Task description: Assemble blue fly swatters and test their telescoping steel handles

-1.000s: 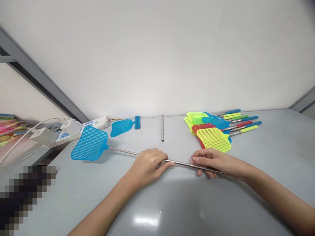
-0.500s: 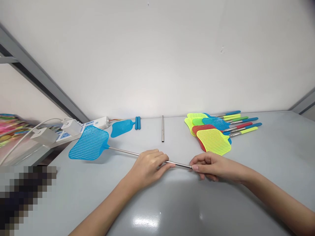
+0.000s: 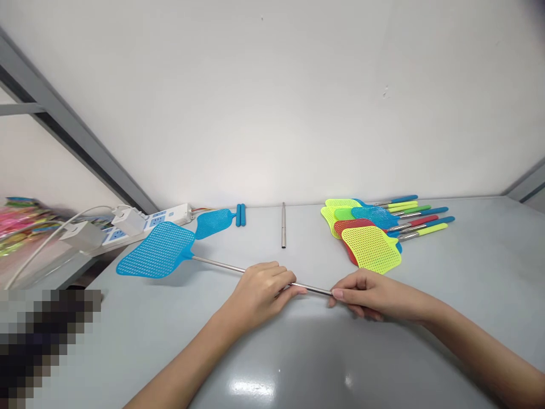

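Works at a glossy grey tabletop (image 3: 170, 335). Left to near centre, holds a blue plastic-mesh swatter (image 3: 157, 250) on a thin silver metal rod (image 3: 218, 264), with left hand (image 3: 264, 291) closed around it and right hand (image 3: 365, 295) pinching farther right. Could bend the rod by pulling askew, or lose it through so light a pinch.

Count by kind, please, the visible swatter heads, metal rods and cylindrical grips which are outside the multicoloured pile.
Blue perforated plastic swatter heads: 2
Slim silver metal rods: 2
Blue cylindrical grips: 2
Total: 6
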The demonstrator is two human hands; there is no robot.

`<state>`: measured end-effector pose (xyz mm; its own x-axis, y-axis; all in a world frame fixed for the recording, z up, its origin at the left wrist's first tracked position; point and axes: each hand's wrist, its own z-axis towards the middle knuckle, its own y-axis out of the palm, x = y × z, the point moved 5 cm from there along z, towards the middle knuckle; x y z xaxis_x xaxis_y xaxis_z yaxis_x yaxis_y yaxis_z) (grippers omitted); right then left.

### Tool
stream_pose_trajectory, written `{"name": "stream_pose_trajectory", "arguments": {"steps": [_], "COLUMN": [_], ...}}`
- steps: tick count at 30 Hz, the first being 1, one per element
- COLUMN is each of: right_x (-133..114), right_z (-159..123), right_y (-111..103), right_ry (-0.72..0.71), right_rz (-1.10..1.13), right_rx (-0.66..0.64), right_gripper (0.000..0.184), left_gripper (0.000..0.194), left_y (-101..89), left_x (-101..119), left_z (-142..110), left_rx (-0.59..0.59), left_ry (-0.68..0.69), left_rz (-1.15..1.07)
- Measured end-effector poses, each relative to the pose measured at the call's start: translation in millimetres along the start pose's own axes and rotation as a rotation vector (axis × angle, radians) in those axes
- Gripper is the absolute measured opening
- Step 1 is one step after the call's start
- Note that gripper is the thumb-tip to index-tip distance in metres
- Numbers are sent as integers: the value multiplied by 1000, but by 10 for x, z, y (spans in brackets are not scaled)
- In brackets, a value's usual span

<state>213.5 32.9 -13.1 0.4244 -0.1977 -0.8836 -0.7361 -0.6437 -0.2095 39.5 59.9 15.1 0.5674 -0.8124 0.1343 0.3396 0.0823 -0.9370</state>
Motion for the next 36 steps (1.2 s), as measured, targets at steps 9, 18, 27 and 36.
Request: {"name": "stream_pose_trajectory", "arguments": {"steps": [9,18,27,36], "right_x": [8,55,98,96], "right_z": [2,23,22,39], "right_y": [-1,-12,-3,34], "right_ry": [4,-3,-9,4], "right_rz": [10,20,55,145], "right_rx": [-3,-10,-28,-38], "right_gripper": [40,42,34,31], "left_gripper": [32,31,27,24], "left_y": [18,4,-23,-28], "left_x": [-4,12,80,78], "left_z": [-8,-2,-8,-6], "left_rx": [-6,38,143,146], "left_ry": [-6,28,79,80], "left_rz": [-11,-6,31,28]}}
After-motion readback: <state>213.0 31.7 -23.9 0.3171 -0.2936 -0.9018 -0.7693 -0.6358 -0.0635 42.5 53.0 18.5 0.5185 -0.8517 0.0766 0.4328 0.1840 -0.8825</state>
